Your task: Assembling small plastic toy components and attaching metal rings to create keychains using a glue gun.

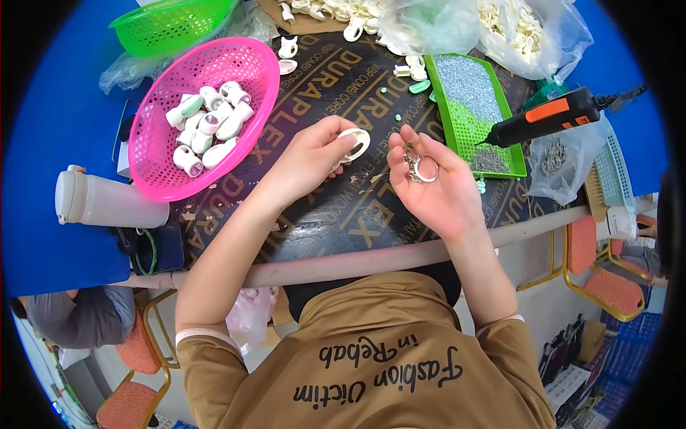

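My left hand (320,154) is closed around a white plastic part (356,145) with a rounded, ring-like end that sticks out past the thumb. To its right, my right hand (441,187) is turned palm up with its fingers curled. A metal key ring with a short chain (426,169) rests in those fingers, partly hidden by them. A gap separates the two hands above the dark printed board (314,232). Small green pieces (399,117) lie on the board just beyond the right hand.
At left stands a pink basket (151,154) of white plastic parts, with a pale bottle (107,200) nearer. A green tray (516,154) holds tiny metal pieces; a black-and-orange electric screwdriver (554,114) hangs over it. Bags of white parts (511,28) lie at the back.
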The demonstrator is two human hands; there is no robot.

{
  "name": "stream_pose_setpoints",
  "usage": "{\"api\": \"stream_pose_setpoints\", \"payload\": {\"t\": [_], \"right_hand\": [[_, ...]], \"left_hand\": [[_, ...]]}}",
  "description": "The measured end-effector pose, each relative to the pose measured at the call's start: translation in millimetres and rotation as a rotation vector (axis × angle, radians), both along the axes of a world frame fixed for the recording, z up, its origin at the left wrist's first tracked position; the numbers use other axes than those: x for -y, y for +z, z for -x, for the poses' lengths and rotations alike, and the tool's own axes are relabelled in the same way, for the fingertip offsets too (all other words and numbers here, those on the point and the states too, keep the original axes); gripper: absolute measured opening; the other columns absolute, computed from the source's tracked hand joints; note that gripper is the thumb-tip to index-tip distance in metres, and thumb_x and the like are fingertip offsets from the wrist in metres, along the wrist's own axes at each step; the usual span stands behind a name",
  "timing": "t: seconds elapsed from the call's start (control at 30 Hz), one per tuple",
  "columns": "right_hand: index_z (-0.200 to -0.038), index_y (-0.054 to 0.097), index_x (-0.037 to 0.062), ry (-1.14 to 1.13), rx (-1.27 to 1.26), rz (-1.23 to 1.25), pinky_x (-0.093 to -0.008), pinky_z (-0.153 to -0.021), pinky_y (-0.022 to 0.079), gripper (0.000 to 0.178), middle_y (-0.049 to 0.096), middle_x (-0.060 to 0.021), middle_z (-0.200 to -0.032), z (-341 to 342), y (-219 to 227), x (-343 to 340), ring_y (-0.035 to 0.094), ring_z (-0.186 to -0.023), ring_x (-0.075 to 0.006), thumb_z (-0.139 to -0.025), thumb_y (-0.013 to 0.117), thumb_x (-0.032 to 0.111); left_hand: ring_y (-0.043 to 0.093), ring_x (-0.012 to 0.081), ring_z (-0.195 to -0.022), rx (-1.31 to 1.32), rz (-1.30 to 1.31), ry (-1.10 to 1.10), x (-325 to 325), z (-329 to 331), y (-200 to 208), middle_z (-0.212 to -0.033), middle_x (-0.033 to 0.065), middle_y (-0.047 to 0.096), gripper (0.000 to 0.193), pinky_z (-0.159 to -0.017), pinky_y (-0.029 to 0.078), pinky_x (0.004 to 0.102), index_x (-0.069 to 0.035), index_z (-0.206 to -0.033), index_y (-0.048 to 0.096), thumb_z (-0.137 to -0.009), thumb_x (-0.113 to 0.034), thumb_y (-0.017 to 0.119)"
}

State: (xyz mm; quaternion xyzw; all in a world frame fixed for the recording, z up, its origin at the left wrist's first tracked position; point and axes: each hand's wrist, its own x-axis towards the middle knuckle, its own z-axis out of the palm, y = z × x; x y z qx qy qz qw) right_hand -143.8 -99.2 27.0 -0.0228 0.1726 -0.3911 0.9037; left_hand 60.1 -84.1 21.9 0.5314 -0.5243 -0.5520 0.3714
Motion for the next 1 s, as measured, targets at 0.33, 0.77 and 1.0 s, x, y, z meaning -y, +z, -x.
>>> {"api": "stream_pose_setpoints", "payload": {"t": [0.33,0.77,1.0], "right_hand": [[-0.088,0.052,0.0052,0.088,-0.061,0.087,-0.0188,-0.044,0.032,0.018,0.049,-0.0042,-0.079,0.3,-6.7,7.3,0.041,-0.060,-0.0105,-0.093,0.048,0.022],[-0.105,0.054,-0.0011,0.159,-0.156,0.224,-0.0249,-0.059,0.046,0.034,0.062,-0.0135,-0.088,-0.6,-5.8,27.9,0.056,-0.067,-0.0159,-0.094,0.043,0.029],[-0.119,0.041,-0.0102,0.153,-0.318,0.346,-0.0349,-0.094,0.044,0.037,0.049,-0.0245,-0.117,-15.1,8.6,30.4,0.053,-0.106,-0.0297,-0.084,0.050,-0.002]], "left_hand": [[0.051,0.0048,-0.061,-0.028,-0.025,0.008,-4.8,-0.3,-2.8,-0.074,-0.0004,0.056,0.015,-0.054,0.041,0.0181,-0.006,-0.099,0.051,-0.093,-0.020,0.049],[0.054,0.0071,-0.059,-0.152,-0.080,-0.038,-1.8,3.7,-5.3,-0.072,0.0013,0.058,0.018,-0.053,0.045,0.0211,-0.003,-0.092,0.055,-0.091,-0.020,0.051],[0.049,0.0026,-0.066,0.012,0.027,-0.019,0.3,-4.4,-13.4,-0.074,-0.0026,0.057,0.017,-0.057,0.040,0.0195,-0.002,-0.093,0.061,-0.087,-0.017,0.055]]}}
